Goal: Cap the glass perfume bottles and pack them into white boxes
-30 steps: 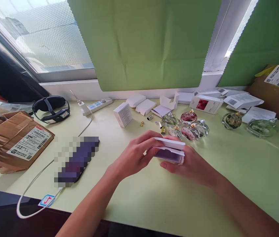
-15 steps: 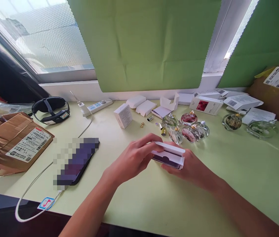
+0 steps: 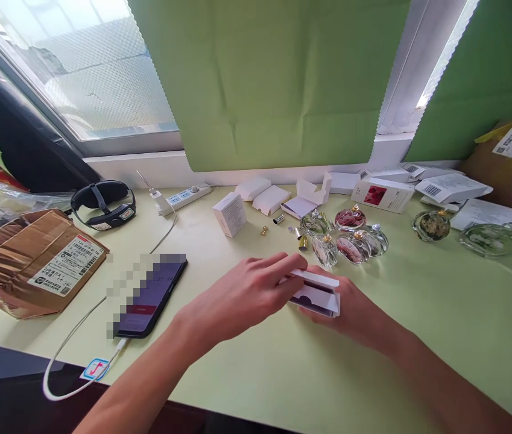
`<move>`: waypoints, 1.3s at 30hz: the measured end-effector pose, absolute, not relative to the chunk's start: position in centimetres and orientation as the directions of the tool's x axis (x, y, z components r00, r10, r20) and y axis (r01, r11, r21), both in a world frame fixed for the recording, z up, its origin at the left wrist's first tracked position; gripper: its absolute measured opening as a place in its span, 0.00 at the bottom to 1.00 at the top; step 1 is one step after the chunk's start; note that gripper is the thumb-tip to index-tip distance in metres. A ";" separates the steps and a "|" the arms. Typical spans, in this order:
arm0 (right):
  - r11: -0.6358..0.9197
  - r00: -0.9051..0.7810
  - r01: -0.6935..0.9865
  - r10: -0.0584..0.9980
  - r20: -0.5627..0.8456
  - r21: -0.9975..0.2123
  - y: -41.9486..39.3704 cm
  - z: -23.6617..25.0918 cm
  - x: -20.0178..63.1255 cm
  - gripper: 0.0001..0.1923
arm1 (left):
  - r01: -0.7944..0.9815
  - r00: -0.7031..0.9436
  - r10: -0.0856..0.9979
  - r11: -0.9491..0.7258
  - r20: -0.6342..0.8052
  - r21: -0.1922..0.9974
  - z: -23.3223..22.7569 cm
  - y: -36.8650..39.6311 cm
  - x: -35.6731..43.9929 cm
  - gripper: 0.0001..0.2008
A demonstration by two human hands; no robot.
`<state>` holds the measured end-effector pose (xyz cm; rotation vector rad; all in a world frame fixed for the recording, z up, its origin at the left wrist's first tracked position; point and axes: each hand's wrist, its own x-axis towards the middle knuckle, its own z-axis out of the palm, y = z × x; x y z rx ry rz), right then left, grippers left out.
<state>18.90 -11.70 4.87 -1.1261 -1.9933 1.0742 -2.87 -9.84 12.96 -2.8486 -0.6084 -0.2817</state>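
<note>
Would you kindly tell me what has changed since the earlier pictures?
The left hand has moved rightward, now covering more of the left end of the open white box, which has come slightly nearer the person. Nothing was visibly let go: the right hand keeps its hold. The glass bottles and boxes at the back stayed in place.

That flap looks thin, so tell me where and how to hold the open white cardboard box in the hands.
The open white cardboard box is probably best gripped by its outer walls, from the right, as the right hand does: its mouth, flap raised, faces the viewer.
</note>
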 end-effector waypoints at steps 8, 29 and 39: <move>0.339 -0.478 0.376 0.868 0.133 -0.862 -11.5 4.8 18.9 0.26 | 0.444 0.894 0.422 -0.881 0.150 -0.164 13.5 -10.3 -2.5 0.14; 0.331 -0.491 0.328 0.860 0.139 -0.885 -11.6 4.2 18.8 0.26 | 0.472 0.881 0.471 -0.876 0.037 -0.101 13.8 -10.1 -1.8 0.12; 0.032 -0.432 0.165 0.901 -0.043 -0.986 -11.0 4.5 19.7 0.28 | 0.405 0.752 0.565 -0.802 0.339 0.439 12.6 -7.9 -2.4 0.10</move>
